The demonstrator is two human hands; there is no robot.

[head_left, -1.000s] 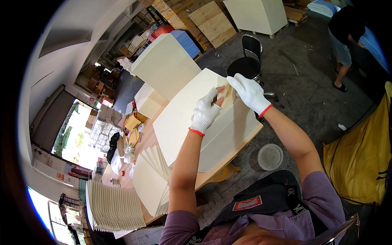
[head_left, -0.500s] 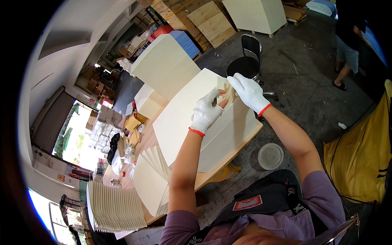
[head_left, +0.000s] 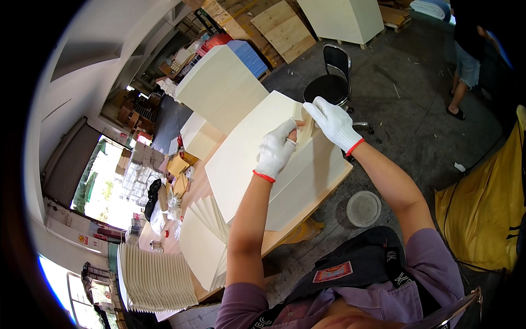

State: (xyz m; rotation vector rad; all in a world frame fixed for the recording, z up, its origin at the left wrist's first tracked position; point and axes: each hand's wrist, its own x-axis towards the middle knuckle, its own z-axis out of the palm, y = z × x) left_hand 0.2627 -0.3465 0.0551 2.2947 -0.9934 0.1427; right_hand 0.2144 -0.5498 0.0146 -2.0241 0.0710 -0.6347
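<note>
While leaning over the bench (head_left: pixel 285 237), wearing a purple shirt and a dark apron (head_left: pixel 356 271) at the near edge. Reaching both forearms up from there toward a pale board (head_left: pixel 246 159) lying flat on the bench. Gripping a small pale strip (head_left: pixel 304 127) with the left hand (head_left: pixel 275 152), white-gloved, fingers curled closed around the strip's lower end just above the board's far half. Pinching the strip's upper end with the right hand (head_left: pixel 332 122), also gloved, fingers closed on it, touching the left hand's fingertips. Holding the strip lifted slightly, over the board's far right corner.

Resting to the left, nearer: fanned pale sheets (head_left: pixel 211 233) on the bench, and a ribbed stack (head_left: pixel 153 277) at the bench's near left end. Sitting on the floor to the right of the bench: a round grey lid (head_left: pixel 363 208) and yellow cloth (head_left: pixel 482 219).

Standing farther off: a black chair (head_left: pixel 331 82) just beyond the hands, a big pale panel (head_left: pixel 219 88) behind the board, and another person's legs (head_left: pixel 463 77) at the far right.
</note>
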